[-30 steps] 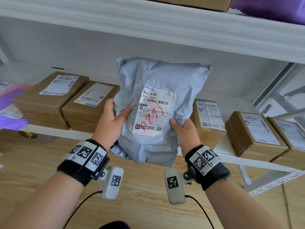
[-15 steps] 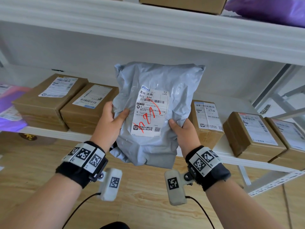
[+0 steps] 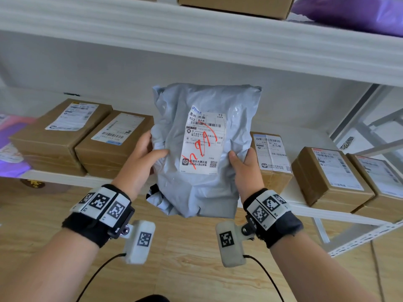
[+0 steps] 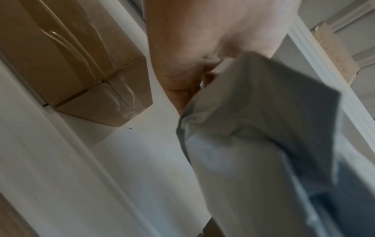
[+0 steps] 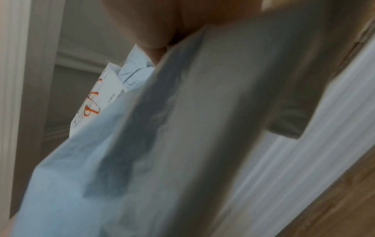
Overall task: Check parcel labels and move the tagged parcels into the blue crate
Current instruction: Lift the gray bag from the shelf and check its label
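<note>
I hold a grey plastic mailer parcel [image 3: 202,153] upright in front of the white shelf, label facing me. Its white shipping label [image 3: 204,139] carries red handwritten marks. My left hand [image 3: 145,158] grips the parcel's left edge, thumb on the front. My right hand [image 3: 244,164] grips the right edge, thumb beside the label. The left wrist view shows the palm against the grey parcel [image 4: 253,136]. The right wrist view shows the parcel [image 5: 162,152] blurred, with the marked label [image 5: 95,104] peeking out. No blue crate is in view.
Brown labelled boxes sit on the white shelf [image 3: 65,178]: two at left [image 3: 61,136] [image 3: 113,142], one behind my right hand [image 3: 272,158], two at right [image 3: 329,177] [image 3: 379,182]. Purple mailers [image 3: 11,149] lie far left. An upper shelf [image 3: 196,38] hangs overhead. Wooden floor [image 3: 185,269] lies below.
The parcel has sunk slightly and come a little nearer, both hands keeping their grip. The label stays facing me.
</note>
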`<state>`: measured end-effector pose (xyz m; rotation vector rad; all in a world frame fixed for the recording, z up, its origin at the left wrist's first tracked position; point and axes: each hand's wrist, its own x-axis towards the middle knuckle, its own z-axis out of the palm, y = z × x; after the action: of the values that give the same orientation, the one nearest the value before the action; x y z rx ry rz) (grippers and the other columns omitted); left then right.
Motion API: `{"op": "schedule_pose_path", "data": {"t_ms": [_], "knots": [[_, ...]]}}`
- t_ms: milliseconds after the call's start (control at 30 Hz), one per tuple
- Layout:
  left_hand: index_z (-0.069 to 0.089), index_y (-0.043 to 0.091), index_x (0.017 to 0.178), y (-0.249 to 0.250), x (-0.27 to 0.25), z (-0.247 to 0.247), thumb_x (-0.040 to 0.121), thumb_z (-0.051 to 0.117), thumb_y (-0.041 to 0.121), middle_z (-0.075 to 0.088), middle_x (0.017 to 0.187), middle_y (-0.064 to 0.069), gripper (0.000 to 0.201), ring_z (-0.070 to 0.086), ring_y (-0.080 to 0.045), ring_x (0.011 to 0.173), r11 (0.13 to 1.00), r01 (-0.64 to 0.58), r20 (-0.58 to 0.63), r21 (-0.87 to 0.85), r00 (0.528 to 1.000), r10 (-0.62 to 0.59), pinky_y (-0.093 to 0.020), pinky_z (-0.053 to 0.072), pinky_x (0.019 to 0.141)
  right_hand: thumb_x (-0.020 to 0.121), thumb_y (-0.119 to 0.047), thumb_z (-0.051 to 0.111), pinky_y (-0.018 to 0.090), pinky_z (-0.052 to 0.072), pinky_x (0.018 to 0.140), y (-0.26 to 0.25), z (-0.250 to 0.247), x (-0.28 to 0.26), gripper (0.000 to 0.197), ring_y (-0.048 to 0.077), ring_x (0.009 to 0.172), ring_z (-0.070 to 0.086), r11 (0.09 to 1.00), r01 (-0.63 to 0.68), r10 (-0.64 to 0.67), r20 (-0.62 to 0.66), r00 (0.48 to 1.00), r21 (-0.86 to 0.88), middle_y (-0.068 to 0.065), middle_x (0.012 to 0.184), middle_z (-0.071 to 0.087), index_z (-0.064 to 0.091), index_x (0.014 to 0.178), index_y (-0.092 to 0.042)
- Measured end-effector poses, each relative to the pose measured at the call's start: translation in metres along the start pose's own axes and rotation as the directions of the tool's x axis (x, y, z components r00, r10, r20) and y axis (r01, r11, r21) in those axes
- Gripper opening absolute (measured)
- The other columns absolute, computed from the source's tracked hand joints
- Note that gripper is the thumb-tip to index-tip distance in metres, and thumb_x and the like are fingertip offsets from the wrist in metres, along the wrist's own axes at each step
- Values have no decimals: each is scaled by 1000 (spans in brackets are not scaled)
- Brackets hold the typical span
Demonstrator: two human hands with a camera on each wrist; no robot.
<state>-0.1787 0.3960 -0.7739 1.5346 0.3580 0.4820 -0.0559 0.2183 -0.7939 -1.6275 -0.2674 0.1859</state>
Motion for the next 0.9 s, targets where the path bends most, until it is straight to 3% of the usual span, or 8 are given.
{"op": "schedule_pose_path", "data": {"t_ms": [133, 233, 333, 433, 533, 600, 733, 900], "knots": [[55, 27, 127, 8, 10, 1, 83, 59, 9, 68, 118, 2, 48, 64, -15, 109, 999, 3, 35, -48, 999, -1, -34, 50, 90, 95, -16, 55, 38, 45, 98, -11, 2, 10, 46, 18, 101, 57, 998, -25, 28, -46, 999, 62, 0, 106, 56, 32, 133, -7], [55, 26, 129, 10, 23, 5, 89, 56, 12, 69, 117, 1, 43, 66, -19, 108, 998, 31, 9, -61, 1000, -30, -36, 52, 87, 92, -10, 59, 33, 47, 91, -15, 1, 13, 52, 17, 99, 56, 995, -30, 36, -59, 998, 98, 8, 116, 55, 26, 132, -11], [47, 30, 137, 5, 31, 8, 97, 51, 22, 64, 123, 11, 41, 65, -14, 106, 997, 71, -35, -25, 997, -72, -26, 51, 76, 88, -4, 63, 30, 50, 85, -15, -3, 10, 58, 18, 100, 55, 998, -10, 10, -1, 1000, 61, 9, 125, 47, 24, 129, -18], [25, 31, 150, -6, 35, 8, 97, 53, 31, 38, 130, 23, 60, 48, -3, 113, 992, 84, -107, 93, 992, -74, -21, 41, 83, 85, -3, 66, 32, 45, 99, -12, -6, 5, 62, 18, 113, 51, 995, 53, -45, 94, 995, -82, 4, 129, 43, 28, 132, -18], [34, 27, 138, -17, 39, 7, 94, 58, 32, 49, 116, 15, 50, 54, -3, 99, 987, 98, -177, 129, 981, -75, -23, 44, 75, 86, -6, 64, 23, 32, 105, -5, -5, 3, 64, 13, 124, 41, 941, 105, -43, 192, 980, -323, 4, 138, 42, 32, 141, -17], [39, 25, 125, -22, 41, 8, 93, 60, 33, 52, 113, 8, 38, 55, -8, 100, 979, 106, -195, 173, 978, -72, -26, 46, 81, 88, -7, 62, 17, 26, 102, -1, -2, 3, 66, 14, 129, 38, 890, 122, -18, 233, 972, -440, 5, 144, 39, 31, 146, -15], [45, 20, 118, -25, 41, 11, 95, 56, 31, 55, 102, 9, 28, 54, -3, 85, 952, 115, -154, 284, 985, -73, -19, 43, 71, 91, -7, 56, 21, 24, 107, 3, 2, 6, 68, 20, 139, 31, 835, 94, 54, 251, 966, -542, 9, 151, 31, 21, 150, -11], [44, 21, 130, -29, 39, 10, 92, 61, 29, 55, 118, 3, 42, 56, -11, 101, 948, 192, -87, 254, 981, -175, -24, 43, 79, 92, -6, 55, 30, 29, 110, 8, 7, 11, 68, 25, 135, 37, 810, 59, 114, 255, 960, -584, 12, 147, 36, 20, 150, -10]]}}
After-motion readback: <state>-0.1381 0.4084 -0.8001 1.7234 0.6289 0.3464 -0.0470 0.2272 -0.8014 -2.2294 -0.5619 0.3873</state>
